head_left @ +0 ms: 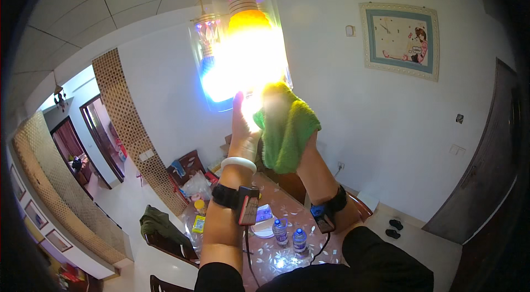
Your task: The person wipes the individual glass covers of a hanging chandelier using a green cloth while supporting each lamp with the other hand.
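I have the left hand (243,121) up at the lit pendant lamp with clear cylindrical glass (251,38); glare hides that grip, so I cannot tell its closure. Rightward, a fluffy green cloth (287,132) covers my right hand near the lamp's lower end, closure undetermined. Advisable: steady the glass, wipe lightly, mind heat.
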`<action>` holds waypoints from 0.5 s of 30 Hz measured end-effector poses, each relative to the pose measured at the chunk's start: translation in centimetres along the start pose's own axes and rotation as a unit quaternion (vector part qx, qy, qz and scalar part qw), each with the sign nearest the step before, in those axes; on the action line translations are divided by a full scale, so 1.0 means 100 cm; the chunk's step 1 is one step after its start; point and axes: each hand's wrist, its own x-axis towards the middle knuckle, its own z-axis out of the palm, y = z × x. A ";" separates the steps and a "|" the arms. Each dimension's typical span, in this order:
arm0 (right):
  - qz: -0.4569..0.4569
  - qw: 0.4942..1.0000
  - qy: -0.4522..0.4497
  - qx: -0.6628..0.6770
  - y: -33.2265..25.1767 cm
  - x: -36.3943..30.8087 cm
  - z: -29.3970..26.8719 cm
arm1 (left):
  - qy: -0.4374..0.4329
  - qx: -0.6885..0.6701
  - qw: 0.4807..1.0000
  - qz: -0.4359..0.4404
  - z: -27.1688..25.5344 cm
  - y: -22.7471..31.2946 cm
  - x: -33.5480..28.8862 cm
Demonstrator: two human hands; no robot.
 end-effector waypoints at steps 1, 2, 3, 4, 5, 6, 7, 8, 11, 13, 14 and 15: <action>0.004 0.999 -0.026 0.026 0.000 -0.002 0.001 | -0.004 0.063 0.997 0.040 -0.002 0.001 0.002; 0.000 0.999 -0.025 0.025 -0.003 0.000 -0.002 | -0.009 0.124 0.990 0.073 -0.002 -0.003 0.006; -0.001 0.996 -0.068 0.054 -0.005 0.006 -0.008 | -0.033 0.119 0.990 0.067 -0.002 -0.007 0.009; 0.002 0.993 -0.087 0.077 -0.004 0.012 -0.012 | -0.034 0.118 0.990 0.065 -0.002 -0.010 0.010; 0.008 0.989 -0.106 0.101 -0.003 0.017 -0.016 | -0.022 0.095 0.994 0.056 0.000 -0.011 0.009; 0.014 0.984 -0.126 0.125 -0.002 0.023 -0.018 | -0.010 0.071 0.996 0.048 0.001 -0.013 0.009; -0.009 0.983 -0.143 0.112 0.001 0.026 -0.020 | 0.043 0.063 0.996 0.048 -0.002 -0.012 0.010; -0.030 0.981 -0.161 0.101 0.005 0.030 -0.019 | 0.041 0.064 0.996 0.046 0.004 -0.012 0.007; -0.054 0.988 -0.141 0.002 0.015 0.034 -0.017 | -0.065 0.035 0.997 0.029 0.015 -0.011 -0.003; -0.061 0.983 -0.118 -0.124 0.022 0.034 -0.016 | 0.041 0.132 0.985 0.100 0.000 -0.010 0.001; -0.072 0.967 -0.111 -0.216 0.023 0.036 -0.018 | 0.082 0.161 0.976 0.120 -0.004 -0.009 0.002; -0.085 0.944 -0.111 -0.299 0.024 0.037 -0.018 | 0.093 0.168 0.972 0.134 -0.008 -0.006 0.003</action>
